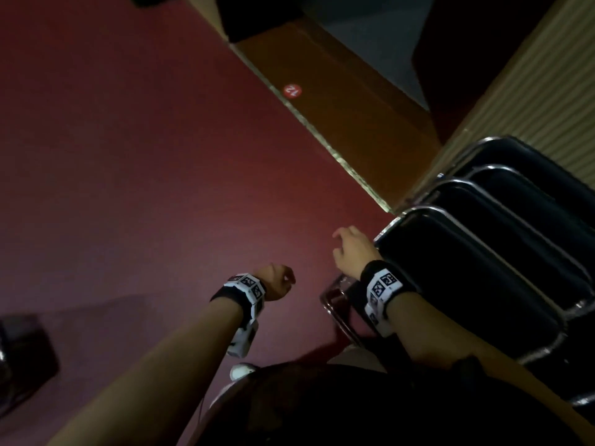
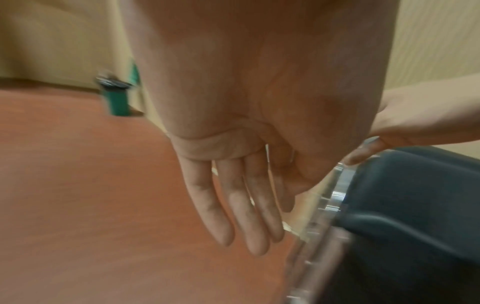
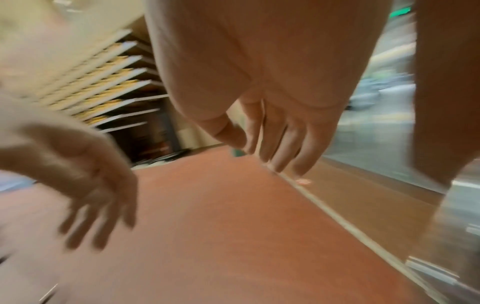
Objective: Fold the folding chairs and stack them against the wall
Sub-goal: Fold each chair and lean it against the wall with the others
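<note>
Red floor [image 1: 145,172] lies under both empty hands beside folded chairs [image 1: 483,252].

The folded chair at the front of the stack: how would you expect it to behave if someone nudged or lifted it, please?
The front folded chair looks stiff: a chrome tube frame around a dark padded panel. It is probably fairly heavy for its slim shape. Since it only leans on the other chairs toward the wall, a sideways push could likely slide or tip it, and the polished tubing may be slippery.

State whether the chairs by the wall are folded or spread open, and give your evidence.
Folded. The chairs lean flat, one against the next, toward the ribbed wall, chrome frames parallel and no seat sticking out.
</note>
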### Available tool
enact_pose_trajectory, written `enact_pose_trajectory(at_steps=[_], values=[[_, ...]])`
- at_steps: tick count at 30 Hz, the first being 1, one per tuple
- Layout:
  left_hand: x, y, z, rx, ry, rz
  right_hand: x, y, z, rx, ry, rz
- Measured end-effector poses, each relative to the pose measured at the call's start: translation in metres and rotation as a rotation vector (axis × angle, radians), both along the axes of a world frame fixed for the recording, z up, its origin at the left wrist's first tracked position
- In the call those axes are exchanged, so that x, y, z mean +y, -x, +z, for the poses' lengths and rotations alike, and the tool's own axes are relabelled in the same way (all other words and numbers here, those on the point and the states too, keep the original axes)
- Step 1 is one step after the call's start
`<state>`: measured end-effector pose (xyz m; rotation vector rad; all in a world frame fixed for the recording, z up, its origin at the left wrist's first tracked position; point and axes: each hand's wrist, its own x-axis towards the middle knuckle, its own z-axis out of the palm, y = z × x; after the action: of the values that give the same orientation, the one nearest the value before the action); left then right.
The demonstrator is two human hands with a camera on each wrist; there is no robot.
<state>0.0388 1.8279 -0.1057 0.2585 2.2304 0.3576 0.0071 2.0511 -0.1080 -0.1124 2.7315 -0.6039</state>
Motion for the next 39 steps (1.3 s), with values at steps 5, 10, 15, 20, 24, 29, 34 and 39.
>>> enact_pose_trajectory(at_steps=[5, 10, 15, 20, 24, 29, 34, 39], values=[[-0.188, -0.039, 0.013, 0.049, 0.050, 0.194, -0.209, -0.006, 0.000, -0.072, 0.044, 0.303], [-0.331, -0.077, 0.045, 0.130, 0.075, 0.463, -0.370, -0.004, 0.018, -0.136, 0.022, 0.526], [-0.444, -0.156, 0.042, 0.122, 0.089, 0.761, -0.499, -0.042, 0.017, -0.233, -0.039, 0.802], [-0.533, -0.244, 0.040, 0.163, 0.102, 1.089, -0.630, -0.076, 0.010, -0.227, -0.113, 1.107], [-0.583, -0.309, 0.022, 0.110, 0.146, 1.242, -0.720, -0.102, -0.012, -0.256, -0.182, 1.304], [-0.672, -0.346, 0.011, 0.044, 0.204, 1.362, -0.843, -0.117, -0.028, -0.241, -0.158, 1.445], [-0.788, -0.344, 0.028, 0.058, 0.244, 1.465, -0.963, -0.115, -0.031, -0.252, -0.084, 1.407], [-0.874, -0.340, 0.038, 0.156, 0.214, 1.587, -1.057, -0.114, -0.027, -0.232, -0.143, 1.483]])
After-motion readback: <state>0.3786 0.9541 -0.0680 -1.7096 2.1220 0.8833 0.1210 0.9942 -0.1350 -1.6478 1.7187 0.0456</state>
